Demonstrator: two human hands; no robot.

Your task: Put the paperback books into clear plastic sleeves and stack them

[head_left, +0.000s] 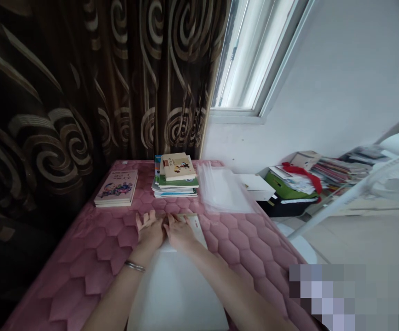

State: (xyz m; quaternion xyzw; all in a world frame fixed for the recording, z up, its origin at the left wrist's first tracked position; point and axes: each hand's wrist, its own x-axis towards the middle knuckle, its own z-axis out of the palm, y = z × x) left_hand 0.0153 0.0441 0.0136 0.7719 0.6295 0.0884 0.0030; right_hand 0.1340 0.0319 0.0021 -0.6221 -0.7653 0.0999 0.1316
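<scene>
Both my hands rest side by side on the pink quilted table top (99, 248). My left hand (150, 231) lies flat with its fingers spread, a bracelet on its wrist. My right hand (179, 233) lies flat on a book or sheet in a clear cover (195, 226), fingers stretched forward. A white sheet (175, 289) lies under my forearms, close to me. Beyond my hands stands a stack of books (176, 176). A pile of clear plastic covers (222, 191) lies to its right, and a single pink book (117, 187) to its left.
A dark curtain with swirl patterns (82, 78) hangs behind and to the left of the table. A window (251, 59) is at the back. On the right are a white box (256, 186), a heap of books and papers (323, 174) and a white fan (389, 184).
</scene>
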